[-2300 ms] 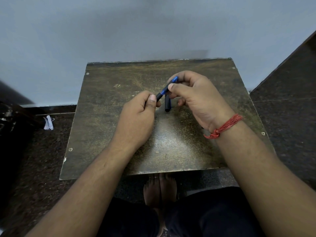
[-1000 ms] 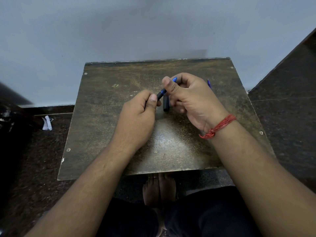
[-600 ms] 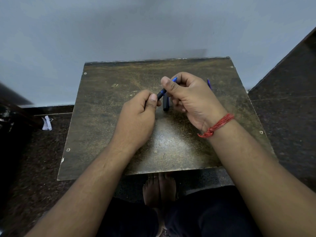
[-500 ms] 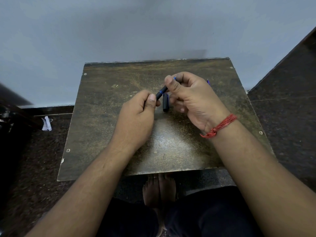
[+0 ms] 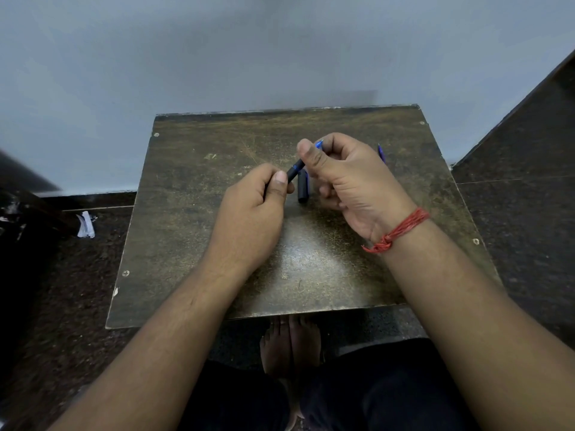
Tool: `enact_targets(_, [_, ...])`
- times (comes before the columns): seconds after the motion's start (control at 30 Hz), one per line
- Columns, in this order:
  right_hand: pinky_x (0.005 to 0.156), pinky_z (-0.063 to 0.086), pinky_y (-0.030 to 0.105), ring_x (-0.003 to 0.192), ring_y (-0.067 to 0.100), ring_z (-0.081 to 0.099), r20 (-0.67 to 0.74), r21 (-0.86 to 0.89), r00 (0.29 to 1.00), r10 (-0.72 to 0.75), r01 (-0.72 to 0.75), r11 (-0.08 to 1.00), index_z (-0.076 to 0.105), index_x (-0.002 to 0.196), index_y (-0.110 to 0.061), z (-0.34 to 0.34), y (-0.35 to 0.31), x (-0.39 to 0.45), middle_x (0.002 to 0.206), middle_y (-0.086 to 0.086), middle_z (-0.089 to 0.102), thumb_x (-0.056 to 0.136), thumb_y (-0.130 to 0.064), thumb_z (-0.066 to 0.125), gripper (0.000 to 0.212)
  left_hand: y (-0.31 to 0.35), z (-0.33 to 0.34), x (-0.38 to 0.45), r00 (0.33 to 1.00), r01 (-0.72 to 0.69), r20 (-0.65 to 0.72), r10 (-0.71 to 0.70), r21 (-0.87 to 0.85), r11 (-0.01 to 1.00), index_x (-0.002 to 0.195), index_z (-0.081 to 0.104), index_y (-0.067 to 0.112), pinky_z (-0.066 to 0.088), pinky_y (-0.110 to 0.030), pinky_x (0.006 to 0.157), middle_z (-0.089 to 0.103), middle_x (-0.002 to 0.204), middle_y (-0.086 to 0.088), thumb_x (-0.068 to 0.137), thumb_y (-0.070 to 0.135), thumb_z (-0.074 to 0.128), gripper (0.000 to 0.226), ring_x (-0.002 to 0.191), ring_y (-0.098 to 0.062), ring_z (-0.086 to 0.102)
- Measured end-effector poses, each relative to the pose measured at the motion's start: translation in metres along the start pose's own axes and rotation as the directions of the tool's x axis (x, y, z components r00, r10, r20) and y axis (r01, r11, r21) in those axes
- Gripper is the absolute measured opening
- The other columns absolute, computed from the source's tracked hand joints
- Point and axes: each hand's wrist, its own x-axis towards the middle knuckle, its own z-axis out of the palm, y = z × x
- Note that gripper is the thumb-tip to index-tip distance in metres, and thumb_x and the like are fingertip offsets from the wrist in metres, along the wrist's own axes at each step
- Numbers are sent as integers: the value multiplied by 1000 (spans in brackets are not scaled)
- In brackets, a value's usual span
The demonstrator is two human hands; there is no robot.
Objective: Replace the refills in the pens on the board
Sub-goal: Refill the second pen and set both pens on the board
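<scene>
One pen (image 5: 295, 170) is being held between both hands, raised just above the board (image 5: 193, 219). Left hand (image 5: 252, 219) is curling round the dark end, thumb tip pressing on the barrel. Right hand (image 5: 348, 178) is pinching the blue end between thumb and bent fingers; a blue tip is poking out past the right fingers (image 5: 334, 143). Whether the two halves are unscrewing or screwing together, cannot tell.

Judging by looks, pen is light, thin, stiff plastic, smooth and probably a bit slippery, so a firm pinch close to the joint, each hand on its own half, looks like the best hold. Twisting is likely needing little force. Refill inside is likely thin and bendy, so pulling it straight along the barrel seems safer than levering it.

Just below the right fingers and right of the left thumb, a dark cap (image 5: 302, 189) or barrel piece is lying on the board, a blue edge showing beside it; which part it is, cannot tell. Beyond the right knuckles, a blue stick (image 5: 381, 152) is lying on the board, maybe a refill, mostly hidden by the hand.

Right wrist is wearing a red thread (image 5: 396, 230).
</scene>
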Motion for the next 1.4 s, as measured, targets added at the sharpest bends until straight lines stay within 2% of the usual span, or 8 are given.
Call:
enact_targets(0.17, [36,19,15,42,5,39,67,108,998,-18,10,994,67,103,-8,-7,-3,0,90,6,69,90,-6,67,13,-1,-1,1,1000,-2,-11,2,10,1000,85,62,21,30,-21,49,50,62,9,104,29,44,28,53,-4,42])
enact_targets(0.27, [37,17,16,38,4,31,87,136,996,-25,13,991,66,96,-7,-6,-2,1,82,5,69,90,-1,65,9,-1,0,0,1000,-3,-8,3,6,1000,85,62,20,31,-22,51,50,62,10,103,29,44,27,53,-3,42])
enact_targets(0.5, [37,21,16,43,8,34,-13,35,1000,-10,11,999,57,83,-18,0,2,0,81,11,53,75,-33,78,27,0,1,0,1000,-2,-2,2,12,1000,85,62,20,32,-21,51,51,62,10,103,30,45,27,53,-3,42])
enact_targets(0.67, [36,19,14,39,3,36,89,129,996,-23,11,992,65,106,-7,-9,-1,2,101,10,72,91,-4,65,16,0,-1,1,1000,-6,-14,6,6,1000,86,63,17,31,-21,51,50,62,10,104,29,44,29,53,-3,42])
enact_targets(0.87, [35,19,15,36,5,34,53,93,998,-30,25,995,61,88,-12,-5,0,3,68,2,58,88,-7,70,11,0,0,0,1000,-18,-10,18,8,1000,85,63,18,31,-19,51,50,62,10,103,27,45,27,53,-2,42])
enact_targets(1.0, [35,23,15,40,8,37,-20,5,1000,-15,16,1000,55,81,-19,-1,1,1,84,16,52,86,-20,74,20,0,0,1,1000,-20,-10,20,9,1000,86,63,18,31,-19,51,50,62,10,103,27,45,27,53,-2,42])
enact_targets(1.13, [36,19,15,40,4,40,49,82,998,-33,29,996,63,102,-12,-3,-1,1,101,14,68,91,-9,67,12,0,0,1,1000,-16,-11,16,9,1000,86,63,17,31,-18,50,50,60,11,103,27,45,27,53,-1,43])
enact_targets(1.4, [37,16,17,37,6,34,0,75,1000,-4,4,997,54,78,-15,-3,0,2,66,3,63,89,-15,71,20,3,1,0,999,-31,-4,32,59,998,87,65,17,33,-12,51,48,59,11,101,26,51,22,56,2,46])
